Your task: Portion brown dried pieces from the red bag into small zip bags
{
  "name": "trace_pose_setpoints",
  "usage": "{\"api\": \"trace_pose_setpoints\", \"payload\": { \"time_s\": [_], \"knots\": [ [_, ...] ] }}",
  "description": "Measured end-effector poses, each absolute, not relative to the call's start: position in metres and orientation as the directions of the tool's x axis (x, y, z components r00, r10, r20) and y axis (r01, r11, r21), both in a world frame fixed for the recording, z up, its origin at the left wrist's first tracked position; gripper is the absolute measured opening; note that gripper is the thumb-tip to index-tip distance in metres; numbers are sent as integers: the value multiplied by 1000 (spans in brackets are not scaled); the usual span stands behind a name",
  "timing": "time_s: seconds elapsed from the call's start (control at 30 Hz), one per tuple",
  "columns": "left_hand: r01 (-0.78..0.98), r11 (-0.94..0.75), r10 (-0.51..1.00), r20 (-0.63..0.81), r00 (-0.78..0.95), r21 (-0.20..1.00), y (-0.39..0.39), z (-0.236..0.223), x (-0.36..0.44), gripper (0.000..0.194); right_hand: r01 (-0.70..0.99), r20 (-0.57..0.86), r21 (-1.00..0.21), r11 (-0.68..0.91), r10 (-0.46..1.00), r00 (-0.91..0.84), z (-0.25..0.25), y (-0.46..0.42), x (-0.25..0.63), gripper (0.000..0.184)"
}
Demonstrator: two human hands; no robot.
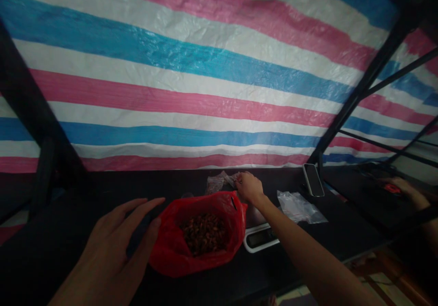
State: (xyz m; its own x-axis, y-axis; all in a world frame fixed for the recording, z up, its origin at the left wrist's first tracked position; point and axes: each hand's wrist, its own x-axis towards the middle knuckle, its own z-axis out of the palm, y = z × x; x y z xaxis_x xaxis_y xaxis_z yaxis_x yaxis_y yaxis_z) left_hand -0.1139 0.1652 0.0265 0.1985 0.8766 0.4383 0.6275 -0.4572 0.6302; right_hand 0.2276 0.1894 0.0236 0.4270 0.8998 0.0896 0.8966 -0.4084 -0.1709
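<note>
A red plastic bag [185, 265] stands with its mouth wide open, showing a heap of small brown pieces [205, 233] whose kind I cannot make out. My left hand [118, 240] is at the bag's left side with fingers spread, holding nothing. Beyond the bag's far right corner, my right hand [250, 187] is closed on the gathered end of a small clear plastic bag [215, 183], which lies on the dark table. A white kitchen scale [251, 247] sits right of the red bag, partly hidden under my right forearm.
Flat clear plastic bags [299, 207] lie right of my right forearm. A phone [314, 180] leans near a black metal post [342, 114]. A striped plastic sheet [191, 91] hangs behind the table. At far right, another person's hand [400, 186] touches something red.
</note>
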Motion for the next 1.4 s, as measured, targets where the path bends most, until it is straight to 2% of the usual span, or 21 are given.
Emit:
{"api": "trace_pose_setpoints", "payload": {
  "time_s": [0.07, 0.23, 0.33, 0.37, 0.43, 0.5, 0.57, 0.73, 0.83, 1.07, 1.27, 1.4],
  "knots": [
    [626, -439, 886, 426, 183, 644, 163, 29, -112, 48, 887, 126, -212, -410, 889, 441, 27, 184, 229, 18],
    [561, -412, 908, 376, 186, 718, 149, 43, -96, 45, 858, 241, -346, -379, 848, 471, 49, 161, 227, 25],
    [447, -433, 901, 377, 214, 783, 138, 52, -80, 39, 869, 356, -421, -258, 835, 420, 68, 134, 207, 26],
    [396, -427, 903, 365, 225, 813, 134, 54, -74, 37, 886, 469, -444, -133, 808, 356, 74, 124, 197, 21],
    [280, -365, 920, 298, 253, 888, 129, 55, -62, 35, 936, 654, -342, 84, 736, 173, 84, 104, 173, 13],
    [159, -277, 937, 231, 261, 948, 126, 54, -52, 32, 956, 703, -207, 208, 712, -3, 88, 87, 149, 13],
    [64, -208, 944, 183, 274, 976, 126, 51, -45, 28, 940, 689, -194, 280, 721, -73, 87, 77, 131, 14],
    [-89, -103, 950, 125, 287, 991, 131, 47, -45, 26, 850, 643, -403, 339, 766, -1, 74, 75, 117, 14],
    [-85, -64, 931, 90, 355, 994, 133, 47, -48, 25, 805, 585, -499, 321, 810, 39, 68, 77, 118, 15],
    [-146, -20, 923, 74, 377, 989, 134, 51, -39, 26, 751, 519, -589, 298, 852, 69, 73, 74, 115, 9],
    [-147, -29, 912, 86, 401, 989, 140, 49, -38, 36, 568, 297, -799, 200, 951, 83, 77, 77, 106, 13],
    [-142, -20, 883, 84, 462, 990, 143, 46, -41, 40, 452, 230, -879, 150, 965, 128, 77, 82, 107, 14]
  ]
}}
